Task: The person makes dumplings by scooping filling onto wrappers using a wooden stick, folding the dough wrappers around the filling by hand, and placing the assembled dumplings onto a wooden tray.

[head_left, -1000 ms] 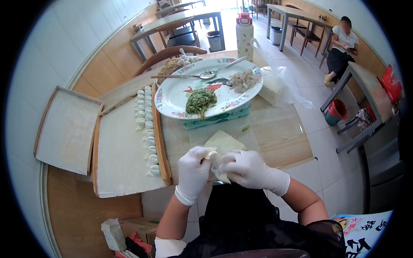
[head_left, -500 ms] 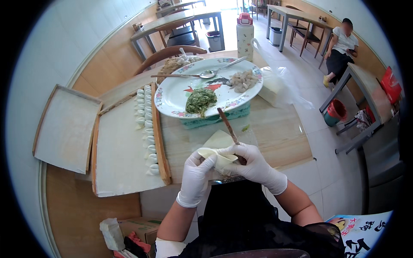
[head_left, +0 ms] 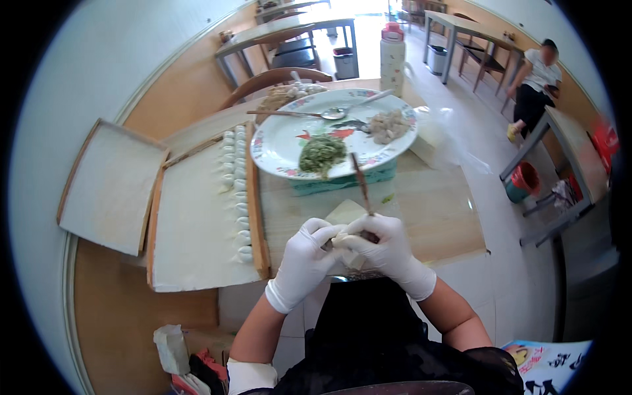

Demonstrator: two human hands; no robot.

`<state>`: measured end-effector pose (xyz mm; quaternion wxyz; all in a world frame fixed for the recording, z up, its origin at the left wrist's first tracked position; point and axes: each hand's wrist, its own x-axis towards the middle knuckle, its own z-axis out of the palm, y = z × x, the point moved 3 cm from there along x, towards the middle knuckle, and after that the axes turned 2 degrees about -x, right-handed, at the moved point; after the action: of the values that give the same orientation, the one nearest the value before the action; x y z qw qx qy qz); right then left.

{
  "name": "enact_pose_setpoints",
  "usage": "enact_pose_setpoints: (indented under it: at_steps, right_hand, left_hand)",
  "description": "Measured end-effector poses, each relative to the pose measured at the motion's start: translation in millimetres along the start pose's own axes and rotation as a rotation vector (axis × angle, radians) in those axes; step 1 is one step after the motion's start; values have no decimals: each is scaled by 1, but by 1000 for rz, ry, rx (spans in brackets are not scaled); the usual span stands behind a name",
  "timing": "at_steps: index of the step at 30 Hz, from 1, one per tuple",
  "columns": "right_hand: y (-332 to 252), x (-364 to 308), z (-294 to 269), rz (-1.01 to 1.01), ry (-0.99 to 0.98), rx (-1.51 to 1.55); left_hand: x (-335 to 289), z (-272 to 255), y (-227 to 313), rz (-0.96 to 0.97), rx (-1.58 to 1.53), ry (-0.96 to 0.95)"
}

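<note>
In white gloves, my left hand [head_left: 304, 253] and my right hand [head_left: 390, 249] meet above the table's near edge, fingertips pinched together. Between them is a pale dumpling wrapper [head_left: 339, 239], mostly hidden by the fingers. A thin brown wooden stick [head_left: 361, 181] is also gripped in my right hand and points up and away. Flat square wrappers [head_left: 347, 210] lie just beyond my hands. Farther off, a large flowered oval plate [head_left: 263, 157] bears chopped green filling [head_left: 322, 154], peeled shrimp [head_left: 388, 126] and a metal spoon [head_left: 334, 113].
To the left, a wood-framed tray [head_left: 191, 230] holds rows of folded dumplings [head_left: 240, 187] along its right side. Another tray [head_left: 108, 184] leans beyond it. The plate rests on a green box [head_left: 342, 181]. A bottle [head_left: 392, 62] stands behind. A person [head_left: 536, 79] sits far right.
My fingers have closed together over the wrapper, which stood partly open and visible before. The stick now points more upright. The whole view has shifted slightly.
</note>
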<state>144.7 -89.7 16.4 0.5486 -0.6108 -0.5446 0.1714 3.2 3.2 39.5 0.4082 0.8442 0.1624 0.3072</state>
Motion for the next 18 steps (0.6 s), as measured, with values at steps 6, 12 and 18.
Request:
enact_pose_setpoints:
  at_steps: [6,12,18]
  right_hand:
    - [15,-1,-55,-98,343,-107]
    - [62,-29,-96,26,463,-134]
    - [61,-30,-91,-30,449,-192]
  left_hand:
    - [6,-86,-82,-426,-439,421]
    - [5,-176,-210,-652,-140,628]
    - [15,-164,-222,-428,868,688]
